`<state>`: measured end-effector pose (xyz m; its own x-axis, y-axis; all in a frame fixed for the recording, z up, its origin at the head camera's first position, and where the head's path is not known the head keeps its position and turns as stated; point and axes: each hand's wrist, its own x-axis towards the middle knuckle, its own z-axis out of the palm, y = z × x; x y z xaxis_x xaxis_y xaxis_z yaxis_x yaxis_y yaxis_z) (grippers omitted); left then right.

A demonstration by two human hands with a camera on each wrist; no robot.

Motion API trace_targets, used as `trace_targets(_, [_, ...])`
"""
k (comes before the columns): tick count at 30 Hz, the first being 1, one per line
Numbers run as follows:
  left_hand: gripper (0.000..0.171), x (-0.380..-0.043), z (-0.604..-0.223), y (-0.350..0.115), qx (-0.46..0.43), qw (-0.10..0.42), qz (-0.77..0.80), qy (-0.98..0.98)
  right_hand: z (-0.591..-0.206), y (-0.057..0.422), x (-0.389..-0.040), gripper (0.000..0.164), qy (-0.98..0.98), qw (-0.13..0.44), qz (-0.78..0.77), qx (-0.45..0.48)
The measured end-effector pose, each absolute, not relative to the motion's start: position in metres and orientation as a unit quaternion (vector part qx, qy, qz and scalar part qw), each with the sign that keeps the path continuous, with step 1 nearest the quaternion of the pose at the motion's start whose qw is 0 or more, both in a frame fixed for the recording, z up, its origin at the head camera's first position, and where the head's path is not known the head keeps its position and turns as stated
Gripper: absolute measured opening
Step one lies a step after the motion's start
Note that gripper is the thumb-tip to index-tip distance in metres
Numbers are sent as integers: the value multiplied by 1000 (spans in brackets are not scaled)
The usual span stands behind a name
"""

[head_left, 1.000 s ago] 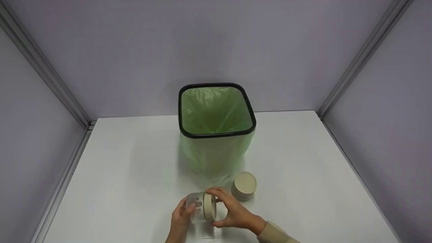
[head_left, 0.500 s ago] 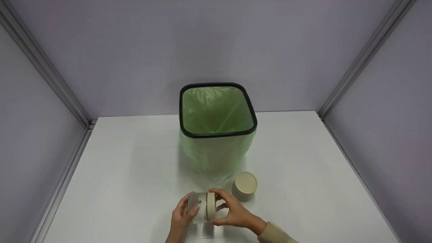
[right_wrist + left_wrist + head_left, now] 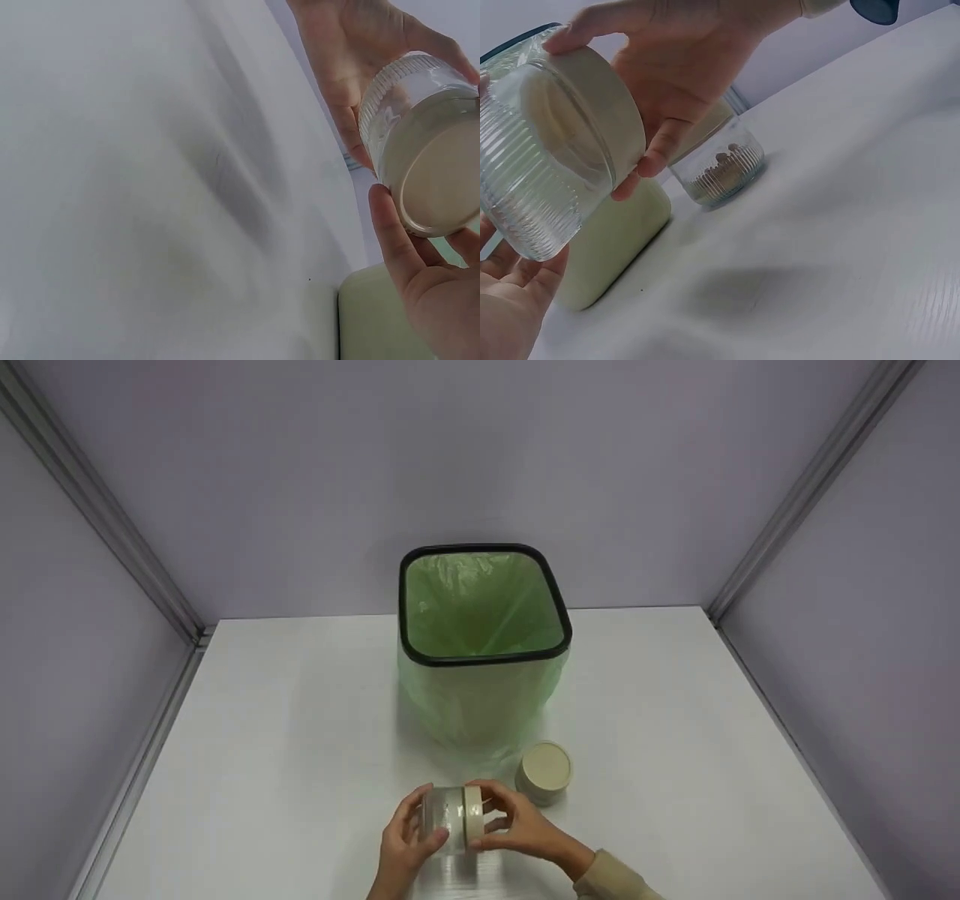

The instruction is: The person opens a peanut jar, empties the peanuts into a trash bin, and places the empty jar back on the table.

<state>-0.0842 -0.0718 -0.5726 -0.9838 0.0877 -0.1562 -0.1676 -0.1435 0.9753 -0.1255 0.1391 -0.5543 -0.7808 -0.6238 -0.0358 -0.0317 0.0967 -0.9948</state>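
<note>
A ribbed clear glass jar (image 3: 448, 814) is held on its side above the table, its cream lid (image 3: 473, 819) facing right. My left hand (image 3: 403, 844) grips the glass body, thumb on the near side. The fingers and thumb of my right hand (image 3: 529, 831) hold the rim of the lid. In the left wrist view no contents show through the glass body (image 3: 525, 180). Just beyond the right hand, a second jar with a cream lid (image 3: 546, 767) stands upright. Small brown pieces (image 3: 724, 169) show inside it in the left wrist view.
A bin with a black rim (image 3: 487, 661) and a green plastic liner (image 3: 480, 607) stands behind the jars, near the back wall. The white table (image 3: 300, 750) has grey panel walls (image 3: 847, 607) at its back and sides.
The held jar has turned so its lid shows more edge-on and has shifted slightly right. My right fingers and thumb have moved round the lid's rim.
</note>
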Motion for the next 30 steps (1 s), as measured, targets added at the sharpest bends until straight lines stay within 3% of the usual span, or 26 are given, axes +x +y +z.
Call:
trace_targets(15, [73,-81,-576,-72,-17,52,717,695,-556,142,-126,70,687,259,-648,-203])
trace_targets(30, [79,-85,-584,-80,35,109,714,691,-556,144,-126,73,703,241,-628,-232])
